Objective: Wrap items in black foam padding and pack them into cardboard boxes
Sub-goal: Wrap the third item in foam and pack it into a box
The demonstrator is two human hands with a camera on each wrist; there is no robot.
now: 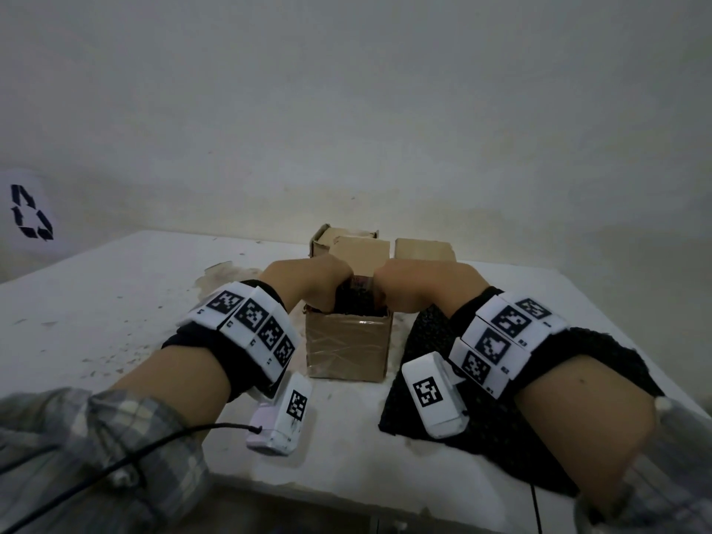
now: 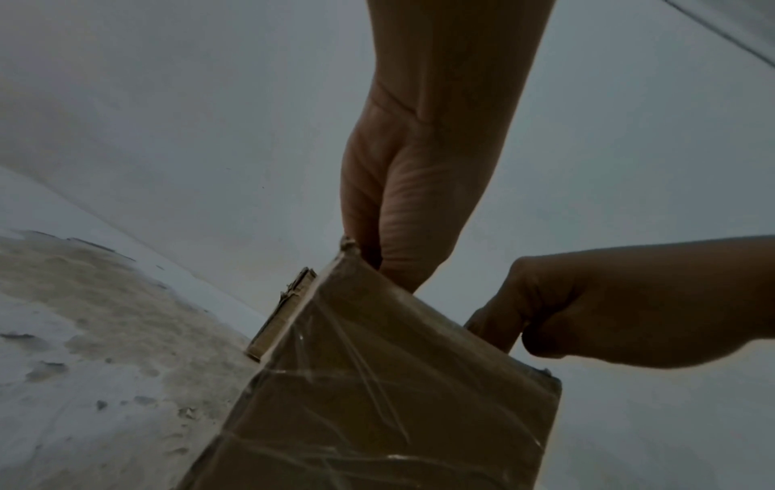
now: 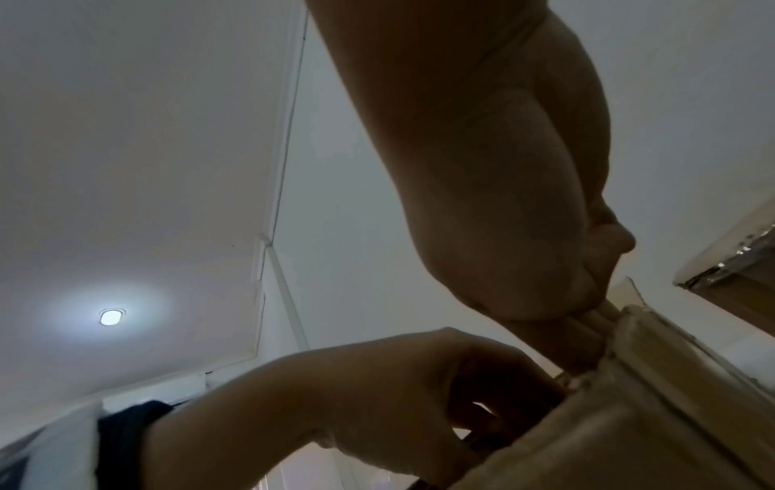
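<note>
Both your hands are stuffed down into the small tape-wrapped brown cardboard box sitting right in front of you on the scuffed white table. Your left hand goes in on the left side, fingers bent over the rim and out of sight inside, so you can't really tell how tightly they're closed. Your right hand dips in from the opposite side, knuckles up; from the left wrist view its fingers look curled down over the box edge. Between the two hands sits a bundle of black speckled foam padding with something pinkish poking out on top, and both hands are touching it. Under your right forearm lies a loose flat sheet of black foam, just beside the box. Past your fingertips stand two more plain cardboard boxes.
</note>
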